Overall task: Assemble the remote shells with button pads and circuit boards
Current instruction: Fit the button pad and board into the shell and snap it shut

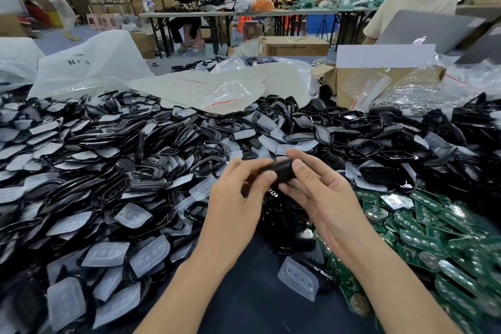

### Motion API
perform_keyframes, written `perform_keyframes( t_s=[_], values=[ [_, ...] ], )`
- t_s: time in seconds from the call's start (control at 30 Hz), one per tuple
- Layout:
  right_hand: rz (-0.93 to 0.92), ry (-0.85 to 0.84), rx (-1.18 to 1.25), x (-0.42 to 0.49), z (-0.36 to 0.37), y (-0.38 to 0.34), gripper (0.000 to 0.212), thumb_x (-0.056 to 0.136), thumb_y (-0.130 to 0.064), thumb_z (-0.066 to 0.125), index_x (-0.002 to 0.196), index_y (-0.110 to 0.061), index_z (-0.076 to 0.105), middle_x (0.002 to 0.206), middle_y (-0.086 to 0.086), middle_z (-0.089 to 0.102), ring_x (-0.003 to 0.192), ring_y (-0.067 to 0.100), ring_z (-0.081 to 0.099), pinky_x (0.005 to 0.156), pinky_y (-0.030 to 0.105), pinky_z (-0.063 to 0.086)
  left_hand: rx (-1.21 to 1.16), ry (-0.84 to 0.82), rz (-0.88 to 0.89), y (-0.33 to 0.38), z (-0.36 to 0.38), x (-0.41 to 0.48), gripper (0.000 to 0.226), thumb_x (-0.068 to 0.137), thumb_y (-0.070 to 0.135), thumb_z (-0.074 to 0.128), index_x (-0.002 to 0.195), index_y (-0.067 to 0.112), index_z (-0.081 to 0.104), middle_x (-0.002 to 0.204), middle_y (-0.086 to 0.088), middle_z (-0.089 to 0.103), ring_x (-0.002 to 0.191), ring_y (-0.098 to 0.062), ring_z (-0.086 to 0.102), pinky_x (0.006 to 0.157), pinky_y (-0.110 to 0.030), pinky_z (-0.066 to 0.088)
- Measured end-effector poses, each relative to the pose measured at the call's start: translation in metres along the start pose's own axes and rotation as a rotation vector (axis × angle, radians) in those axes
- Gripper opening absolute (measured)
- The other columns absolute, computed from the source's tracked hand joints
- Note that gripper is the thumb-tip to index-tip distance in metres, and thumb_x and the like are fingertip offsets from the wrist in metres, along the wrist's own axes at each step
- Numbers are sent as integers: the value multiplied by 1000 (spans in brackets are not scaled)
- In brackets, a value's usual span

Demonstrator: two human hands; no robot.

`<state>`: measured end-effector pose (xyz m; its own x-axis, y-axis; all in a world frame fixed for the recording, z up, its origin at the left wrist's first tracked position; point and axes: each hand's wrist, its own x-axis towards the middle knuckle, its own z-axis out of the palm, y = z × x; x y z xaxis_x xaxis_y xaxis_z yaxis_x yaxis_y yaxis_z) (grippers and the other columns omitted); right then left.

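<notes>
Both hands pinch one black remote shell (pixel 276 171) mid-scene over the pile, left hand (pixel 238 198) on its left end, right hand (pixel 317 192) on its right; looks light, rigid, glossy so likely slippery, best held by the edges.

**Both grips on one remote shell, above the worktop**
The left grip (pixel 235 199) and the right grip (pixel 318 198) pinch a black remote shell (pixel 280 170) between fingertips and thumbs, over the dark worktop (pixel 257 306). A heap of black shells (pixel 151 171) mixed with translucent button pads (pixel 150 255) covers the left and far sides. Green circuit boards (pixel 433 241) lie piled at the right. One loose pad (pixel 298 278) lies just beside the boards.
</notes>
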<state>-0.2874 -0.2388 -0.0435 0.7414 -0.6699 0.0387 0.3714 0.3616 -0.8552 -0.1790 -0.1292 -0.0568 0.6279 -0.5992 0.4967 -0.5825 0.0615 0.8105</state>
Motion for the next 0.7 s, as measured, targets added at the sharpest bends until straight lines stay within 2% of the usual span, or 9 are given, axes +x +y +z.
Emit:
perform_keyframes(
  t_s=[0.1, 0.23, 0.33, 0.43, 0.53, 0.6, 0.7],
  values=[
    [-24, -22, -55, -2, 2, -1, 26, 86, -24, 68, 109, -21, 79, 110, 12, 76, 96, 20, 73, 79, 24, 59, -309, -33, -212, 2, -3, 4, 15, 100, 27, 62, 103, 38, 72, 83, 11, 69, 75, -5, 64, 74, -19, 53],
    [-94, -87, -151, -5, 3, 0, 34, 82, -31, 73, 116, -29, 76, 111, 9, 76, 99, 21, 74, 84, 23, 58, -777, -50, -510, 4, -3, 10, 9, 98, 18, 61, 95, 14, 69, 72, -2, 60, 60, -11, 56, 61, -25, 52],
    [-155, -95, -256, -6, 2, 0, 32, 86, -30, 73, 118, -32, 74, 115, 5, 75, 101, 20, 74, 87, 22, 57, -902, -67, -597, 5, -3, 12, 16, 87, 25, 67, 91, 10, 65, 68, -2, 57, 57, -12, 53, 57, -25, 51],
    [-153, -56, -204, -5, 2, -1, 29, 86, -28, 72, 115, -28, 76, 111, 7, 76, 98, 20, 74, 88, 22, 57, -774, -47, -483, 5, -3, 10, 25, 83, 38, 69, 92, 15, 70, 74, -3, 65, 64, -13, 61, 63, -26, 55],
    [-106, -5, -92, -3, 3, -2, 29, 81, -28, 73, 109, -22, 79, 107, 12, 77, 94, 21, 74, 86, 23, 57, -389, -21, -205, 3, -3, 5, 8, 94, 40, 68, 97, 35, 72, 88, 7, 73, 79, -10, 68, 74, -23, 57],
    [-77, 1, -36, -2, 3, -2, 29, 79, -28, 74, 106, -20, 80, 105, 13, 77, 92, 19, 73, 84, 22, 57, -227, -16, -65, 2, -3, 2, 13, 92, 35, 68, 102, 43, 68, 99, 13, 71, 88, -7, 69, 77, -17, 53],
    [-69, -3, -26, -2, 4, -2, 32, 74, -32, 77, 104, -21, 81, 101, 11, 77, 90, 17, 73, 81, 21, 57, -19, 17, 109, 0, -1, 0, 18, 91, 32, 69, 105, 43, 64, 110, 18, 61, 94, -12, 66, 81, -15, 50]
  ],
)
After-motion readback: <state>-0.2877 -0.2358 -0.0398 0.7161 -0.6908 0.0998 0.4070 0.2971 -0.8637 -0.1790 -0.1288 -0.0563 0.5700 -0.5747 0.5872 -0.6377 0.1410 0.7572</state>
